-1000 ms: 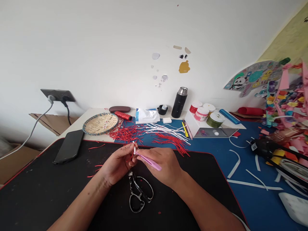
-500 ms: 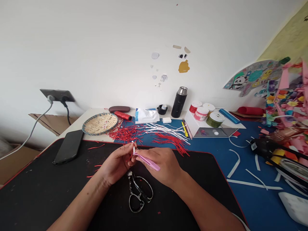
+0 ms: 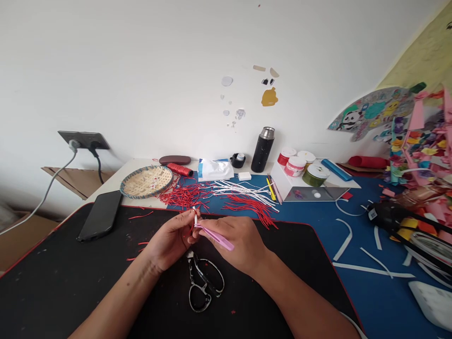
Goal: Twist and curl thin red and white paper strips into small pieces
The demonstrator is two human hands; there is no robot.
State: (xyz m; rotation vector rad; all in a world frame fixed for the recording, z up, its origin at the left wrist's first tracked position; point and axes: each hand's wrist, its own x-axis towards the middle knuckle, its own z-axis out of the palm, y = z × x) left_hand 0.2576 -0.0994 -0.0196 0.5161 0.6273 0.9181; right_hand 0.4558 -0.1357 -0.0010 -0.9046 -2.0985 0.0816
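My left hand is closed, pinching a short white cord with red cord beside it. Pink tweezers are gripped in my right hand, their tip touching the lower part of the white cord. The two hands meet above the black mat, and my fingers partly hide where the cords join. Just below them lie scissors with black-and-white handles, their blades mostly hidden under my hands.
Beyond the mat lie red cords, white cords, a red spool and a woven basket. A phone rests at left. A black flask and paint jars stand behind. White strips lie at right.
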